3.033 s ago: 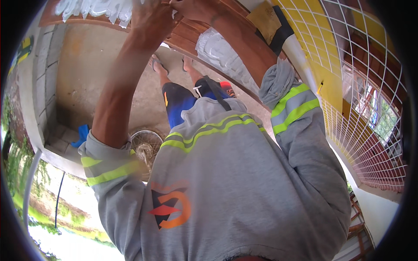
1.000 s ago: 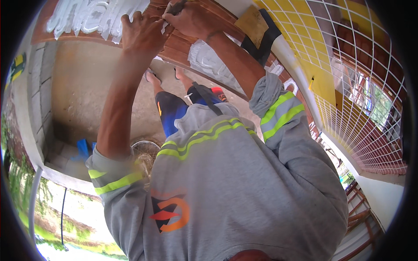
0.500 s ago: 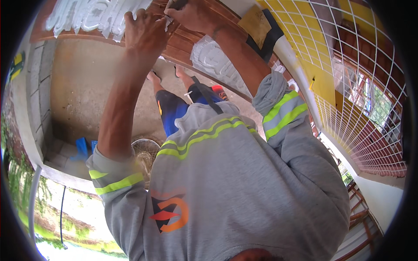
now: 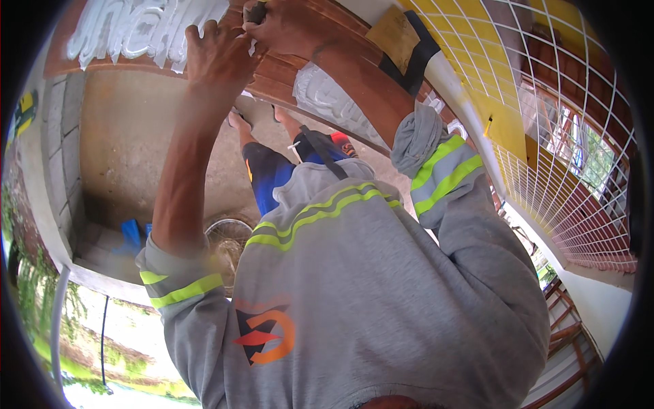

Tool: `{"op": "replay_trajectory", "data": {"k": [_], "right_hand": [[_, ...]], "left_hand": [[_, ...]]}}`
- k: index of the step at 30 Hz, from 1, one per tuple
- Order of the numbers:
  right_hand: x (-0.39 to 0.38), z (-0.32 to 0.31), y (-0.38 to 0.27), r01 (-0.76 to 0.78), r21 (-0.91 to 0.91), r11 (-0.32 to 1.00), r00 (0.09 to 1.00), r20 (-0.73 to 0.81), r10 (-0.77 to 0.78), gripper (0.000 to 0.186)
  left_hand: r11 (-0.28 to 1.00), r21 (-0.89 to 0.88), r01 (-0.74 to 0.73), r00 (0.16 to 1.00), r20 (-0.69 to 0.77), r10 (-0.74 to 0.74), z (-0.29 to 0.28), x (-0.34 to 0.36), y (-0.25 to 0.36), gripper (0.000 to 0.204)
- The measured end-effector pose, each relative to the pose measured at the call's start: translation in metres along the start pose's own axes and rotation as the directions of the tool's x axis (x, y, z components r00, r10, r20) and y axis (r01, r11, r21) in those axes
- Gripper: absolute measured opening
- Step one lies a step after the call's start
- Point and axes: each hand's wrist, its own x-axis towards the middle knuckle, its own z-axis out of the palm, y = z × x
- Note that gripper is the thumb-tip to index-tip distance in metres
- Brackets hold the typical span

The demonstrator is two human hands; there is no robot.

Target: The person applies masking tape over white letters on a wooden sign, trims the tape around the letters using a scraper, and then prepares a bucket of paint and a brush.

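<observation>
My right hand (image 4: 281, 28) grips a dark piece (image 4: 256, 12).
Left hand (image 4: 219, 58): grip I can't tell; best kept off the white letters (image 4: 143, 37).

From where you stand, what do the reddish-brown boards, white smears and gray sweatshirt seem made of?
Boards: probably wood, perhaps stained, judging by reddish-brown streaks.
White smears: perhaps paint or paste, given uneven streaks; gloss unclear.
Gray sweatshirt: matte fabric, likely knit, given its soft folds.

A low block wall (image 4: 65, 136) and greenery (image 4: 45, 290) suggest a porch (image 4: 136, 129).
</observation>
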Motion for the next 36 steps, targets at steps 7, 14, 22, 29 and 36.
{"op": "replay_trajectory", "data": {"k": [7, 14, 22, 29, 36], "right_hand": [[0.019, 0.024, 0.048, 0.146, -0.264, 0.953, 0.974, -0.129, -0.185, 0.022], [-0.05, -0.007, 0.035, 0.212, -0.226, 0.951, 0.88, -0.38, -0.286, 0.008], [-0.166, 0.06, 0.001, 0.055, -0.029, 0.998, 0.746, -0.663, -0.06, 0.018], [-0.226, 0.171, -0.074, -0.329, 0.394, 0.858, 0.349, -0.794, 0.498, 0.013], [-0.208, 0.184, -0.139, -0.301, 0.252, 0.92, 0.294, -0.893, 0.341, 0.014]], "left_hand": [[0.999, 0.032, 0.025, 0.99, 0.14, -0.029, -0.013, 0.013, 0.006, 0.042], [0.998, -0.057, 0.023, 0.95, 0.312, -0.004, -0.075, -0.014, -0.014, 0.044], [0.66, -0.745, 0.093, 0.858, 0.396, 0.326, -0.097, -0.107, -0.073, 0.053], [0.524, -0.846, 0.096, 0.834, 0.356, 0.422, -0.058, -0.122, -0.097, 0.068], [0.403, -0.905, -0.134, 0.765, 0.164, 0.623, -0.07, -0.094, -0.131, 0.072]]}}
